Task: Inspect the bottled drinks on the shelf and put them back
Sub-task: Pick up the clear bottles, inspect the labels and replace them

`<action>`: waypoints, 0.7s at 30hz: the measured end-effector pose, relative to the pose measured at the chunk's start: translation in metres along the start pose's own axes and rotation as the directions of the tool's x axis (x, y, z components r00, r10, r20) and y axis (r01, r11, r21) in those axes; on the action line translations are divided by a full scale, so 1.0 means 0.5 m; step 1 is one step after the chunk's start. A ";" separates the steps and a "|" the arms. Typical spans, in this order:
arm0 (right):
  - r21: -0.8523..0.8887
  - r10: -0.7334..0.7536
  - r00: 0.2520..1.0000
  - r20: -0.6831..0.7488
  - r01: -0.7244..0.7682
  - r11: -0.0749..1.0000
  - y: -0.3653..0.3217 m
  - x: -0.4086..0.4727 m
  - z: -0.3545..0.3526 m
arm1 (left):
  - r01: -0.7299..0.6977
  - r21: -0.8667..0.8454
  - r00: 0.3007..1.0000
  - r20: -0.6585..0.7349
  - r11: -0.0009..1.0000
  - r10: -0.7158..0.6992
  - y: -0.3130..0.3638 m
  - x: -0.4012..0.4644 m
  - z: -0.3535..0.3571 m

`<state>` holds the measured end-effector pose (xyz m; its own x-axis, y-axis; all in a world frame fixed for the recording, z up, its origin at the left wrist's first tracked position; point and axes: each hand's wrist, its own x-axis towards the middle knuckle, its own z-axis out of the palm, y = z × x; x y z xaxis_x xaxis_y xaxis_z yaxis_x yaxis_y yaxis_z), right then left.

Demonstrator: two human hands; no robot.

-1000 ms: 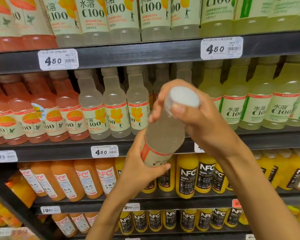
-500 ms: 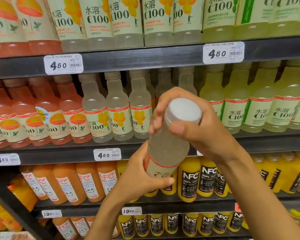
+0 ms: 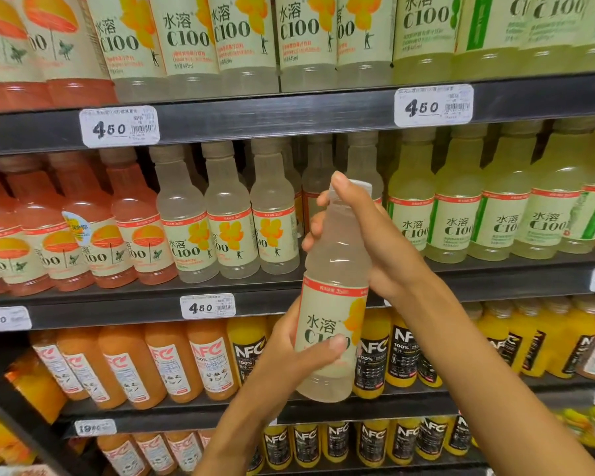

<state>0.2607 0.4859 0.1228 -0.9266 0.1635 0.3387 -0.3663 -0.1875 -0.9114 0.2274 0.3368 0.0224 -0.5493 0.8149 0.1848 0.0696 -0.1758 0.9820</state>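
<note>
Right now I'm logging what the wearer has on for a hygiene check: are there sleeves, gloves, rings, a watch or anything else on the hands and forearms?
Nothing is worn where the view reaches. The left hand and right hand are bare, without gloves, and no rings show on the visible fingers. Both forearms are uncovered to the picture's bottom edge: no sleeve, watch or bracelet. Fingernails look short and unpainted.

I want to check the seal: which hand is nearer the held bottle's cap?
Right. The right hand wraps the neck, fingers at the cap. The left hand grips the bottle low, at the label.
</note>
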 end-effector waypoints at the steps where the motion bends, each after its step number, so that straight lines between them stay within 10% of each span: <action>1: 0.020 0.020 1.000 0.002 -0.020 1.000 0.000 0.001 -0.004 | 0.014 -0.022 1.000 -0.017 1.000 -0.014 -0.001 0.000 0.001; 21: 0.573 0.091 0.980 0.177 -0.178 0.800 0.035 0.039 0.019 | 0.279 -0.722 0.929 0.370 0.633 0.013 0.027 -0.015 0.030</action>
<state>0.2357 0.4766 0.1157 -0.9566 -0.0281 0.2899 -0.1772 -0.7337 -0.6559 0.2451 0.3364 0.0350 -0.2013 0.9591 0.1988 -0.7104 -0.2827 0.6445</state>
